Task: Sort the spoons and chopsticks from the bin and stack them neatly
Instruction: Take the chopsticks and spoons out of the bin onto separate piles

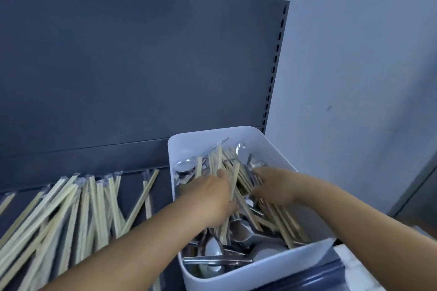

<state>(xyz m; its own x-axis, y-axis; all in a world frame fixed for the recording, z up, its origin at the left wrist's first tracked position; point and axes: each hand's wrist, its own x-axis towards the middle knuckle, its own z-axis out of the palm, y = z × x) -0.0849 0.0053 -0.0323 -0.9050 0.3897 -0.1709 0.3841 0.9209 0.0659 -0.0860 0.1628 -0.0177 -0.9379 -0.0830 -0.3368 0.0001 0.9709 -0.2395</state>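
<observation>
A white plastic bin (pixel 272 142) on the grey shelf holds a jumble of wooden chopsticks (pixel 241 172) and metal spoons (pixel 212 250). Both my hands are inside it. My left hand (pixel 210 198) has its fingers curled around a bundle of chopsticks in the bin's middle. My right hand (pixel 269 184) reaches in from the right, and its fingers grip chopsticks beside the left hand's bundle. Motion blur hides the fingertips. To the left of the bin lies a spread pile of wrapped chopsticks (pixel 78 210).
The dark grey shelf (pixel 163 186) has an upright back panel (pixel 142 66) with a slotted post at its right edge. A pale wall (pixel 354 66) stands to the right. Something white (pixel 354 264) shows at the lower right, next to the bin.
</observation>
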